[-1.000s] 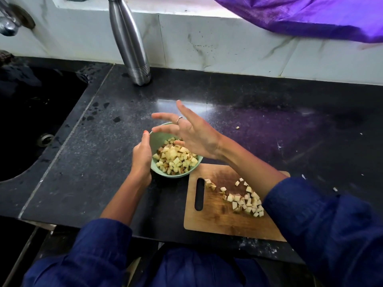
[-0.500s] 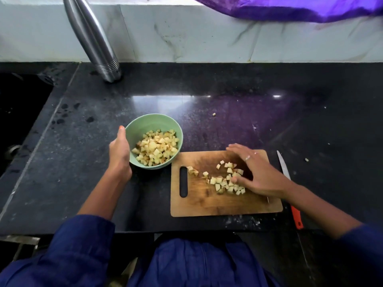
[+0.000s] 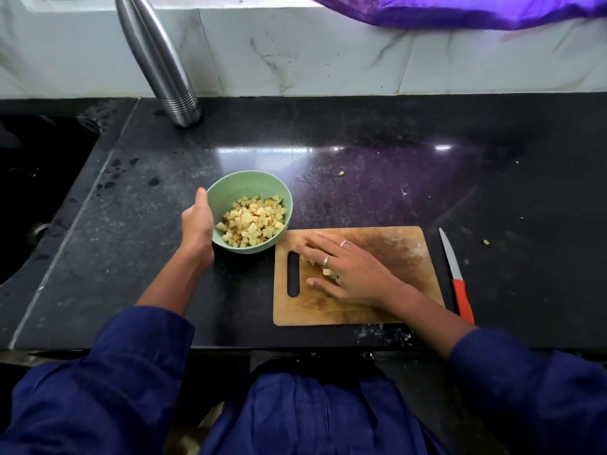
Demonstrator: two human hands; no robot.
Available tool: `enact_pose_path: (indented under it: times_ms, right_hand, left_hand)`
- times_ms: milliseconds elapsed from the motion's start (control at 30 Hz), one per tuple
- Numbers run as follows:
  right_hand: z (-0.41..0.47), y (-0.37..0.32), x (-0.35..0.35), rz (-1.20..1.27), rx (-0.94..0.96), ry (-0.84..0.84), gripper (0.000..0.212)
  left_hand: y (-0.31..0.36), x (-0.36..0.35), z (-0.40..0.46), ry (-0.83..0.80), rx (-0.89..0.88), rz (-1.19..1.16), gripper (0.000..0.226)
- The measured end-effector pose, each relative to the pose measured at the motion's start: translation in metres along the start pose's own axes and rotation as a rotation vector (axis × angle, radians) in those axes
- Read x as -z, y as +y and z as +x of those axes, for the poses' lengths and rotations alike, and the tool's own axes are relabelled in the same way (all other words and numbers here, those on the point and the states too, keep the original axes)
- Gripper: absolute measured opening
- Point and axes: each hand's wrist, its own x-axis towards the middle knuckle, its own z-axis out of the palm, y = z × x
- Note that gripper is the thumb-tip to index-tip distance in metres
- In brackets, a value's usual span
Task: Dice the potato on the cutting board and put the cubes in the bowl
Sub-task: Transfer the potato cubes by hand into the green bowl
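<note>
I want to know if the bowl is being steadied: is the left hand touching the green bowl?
Touching. The head view shows the left hand cupped against the left outer wall of the green bowl, with no gap between them.

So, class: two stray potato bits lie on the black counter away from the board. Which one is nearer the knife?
The small stray potato bit right of the red-handled knife; the other bit lies far back, behind the wooden cutting board.
</note>
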Motion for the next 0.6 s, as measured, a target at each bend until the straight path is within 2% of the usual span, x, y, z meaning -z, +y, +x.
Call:
enact_pose_path:
  times_ms: [167,300,433,600]
  right_hand:
    - [0.003,0.001,-0.006,0.03,0.095,0.026,0.042]
    - [-0.007,0.001,-0.007,0.024,0.108,0.143,0.036]
    - [-0.018,0.011,-0.001,-0.132,0.168,0.225,0.027]
    - [-0.028,0.021,0.006,-0.288,0.115,0.231,0.024]
  left_hand:
    - [0.0,0.001,-0.002,-0.005,-0.008,0.018,0.032]
    - [0.0,0.001,-0.001,-0.013,-0.008,0.033,0.035]
    - [-0.001,0.002,0.001,-0.007,-0.016,0.042,0.035]
    - [-0.003,0.002,0.004,-0.001,-0.028,0.046,0.036]
